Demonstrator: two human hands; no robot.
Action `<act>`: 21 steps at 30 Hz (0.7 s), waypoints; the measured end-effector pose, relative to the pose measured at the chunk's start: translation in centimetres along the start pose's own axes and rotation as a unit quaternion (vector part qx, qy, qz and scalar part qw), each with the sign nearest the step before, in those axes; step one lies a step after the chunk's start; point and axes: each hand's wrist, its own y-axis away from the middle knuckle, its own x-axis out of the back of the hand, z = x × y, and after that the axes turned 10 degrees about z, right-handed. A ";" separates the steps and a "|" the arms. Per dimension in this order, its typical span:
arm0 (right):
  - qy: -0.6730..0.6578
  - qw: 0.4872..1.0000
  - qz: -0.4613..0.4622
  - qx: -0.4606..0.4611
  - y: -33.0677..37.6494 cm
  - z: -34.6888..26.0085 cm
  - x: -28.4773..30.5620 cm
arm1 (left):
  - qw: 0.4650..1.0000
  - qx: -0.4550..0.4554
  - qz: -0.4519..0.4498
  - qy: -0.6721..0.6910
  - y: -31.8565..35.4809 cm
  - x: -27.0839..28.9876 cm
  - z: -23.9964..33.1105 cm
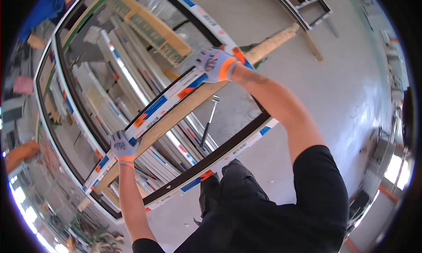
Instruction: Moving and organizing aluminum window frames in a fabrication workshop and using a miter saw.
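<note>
A large window frame (228, 152) with dark inner edges and white, blue and orange protective tape lies flat in front of me. Across its middle runs a taped white bar (162, 101). My left hand (122, 146), in a grey and orange glove, grips the lower left part of this bar. My right hand (215, 64), gloved the same way, grips the bar's upper right end, near the frame's far side. A long wooden beam (193, 101) lies just under the bar.
Through the frame I see stacked white profiles (118, 90) and a hammer (209, 121) on the grey concrete floor. A second frame (303, 9) lies at the top right. A person in blue (46, 6) is at the top left. Shelving lines the left rim.
</note>
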 end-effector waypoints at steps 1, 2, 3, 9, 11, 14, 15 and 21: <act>-0.009 1.000 0.003 0.014 -0.5 -0.6 0.5 | 1.000 -0.003 -0.010 -0.008 -0.1 0.0 -0.6; -0.019 1.000 0.013 0.011 -0.9 -1.1 1.0 | 1.000 -0.007 -0.018 -0.013 0.0 0.0 -1.0; -0.029 0.999 0.023 0.009 -1.2 -1.7 1.0 | 0.999 0.008 -0.031 0.008 0.7 0.6 -1.8; 0.093 0.995 -0.024 -0.035 -3.3 -6.8 -1.4 | 0.998 0.017 0.016 0.062 4.4 0.1 -5.5; 0.096 0.994 0.050 -0.023 -2.6 -13.4 1.5 | 0.997 -0.035 -0.073 -0.002 4.3 0.2 -6.3; 0.065 0.993 0.101 0.023 -7.4 -25.8 1.6 | 0.994 -0.018 -0.091 0.060 5.3 4.4 -6.8; 0.051 0.997 0.064 0.005 -9.5 -30.8 1.4 | 0.995 0.001 -0.087 0.054 6.7 4.5 -7.6; 0.027 0.994 -0.100 -0.041 -16.3 -43.4 0.8 | 0.987 -0.073 0.136 0.044 14.3 3.0 -16.1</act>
